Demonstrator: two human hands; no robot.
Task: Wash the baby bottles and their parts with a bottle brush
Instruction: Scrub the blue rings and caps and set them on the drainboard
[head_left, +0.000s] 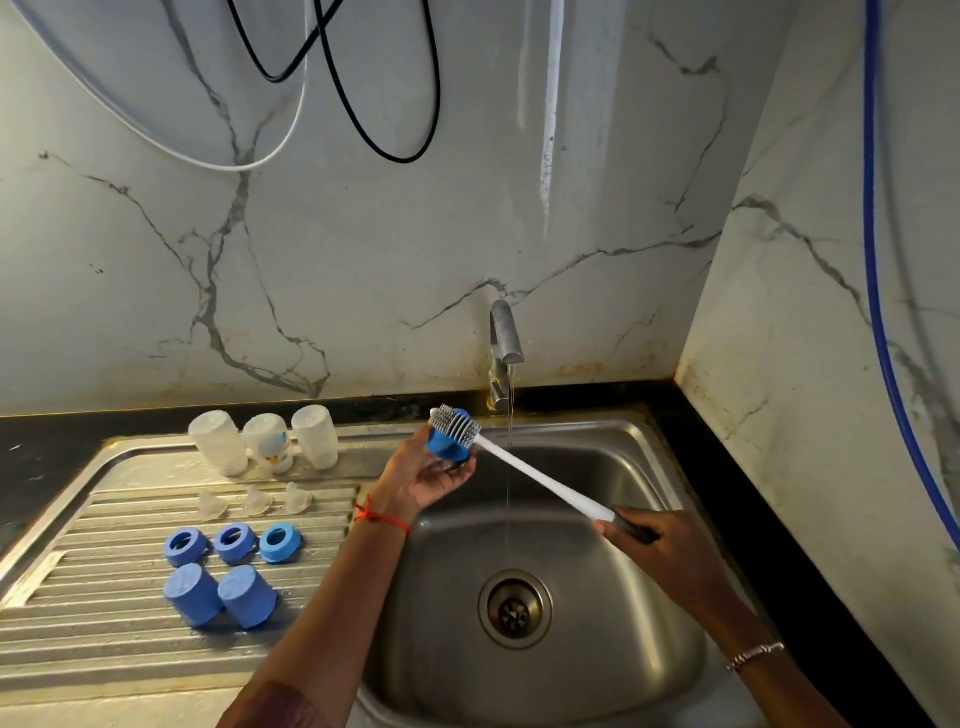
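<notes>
L hand (426, 480) cups a blue cap (447, 447) from below, fingers curled round it, above the rear-left rim of the sink (649, 467). R hand (660, 545) is clamped on the dark grip end of the bottle brush (540, 480). Its white shaft runs up-left and the bristle head (457, 423) sits at the cap's mouth; can't tell how deep. Tap (505, 338) at the counter's rear edge runs a thin stream (510, 415) into the basin, just beside the cap, not on it.

Progress, as a guess: on the drainboard (104, 649) at the counter's left side, 3 bottles (265, 441) stand upside down along the rear edge. In front come 3 nipples (258, 501), 3 rings (235, 543), then 2 more caps (218, 595) nearest the front edge. Neat rows suggest washed pieces set to drain, tho no suds or drops show clearly enough to confirm. If so, the cap in hand is the last part, so nearly done. Left to do: scrub, rinse under the stream, set it w/ the other 2, shut the tap.
</notes>
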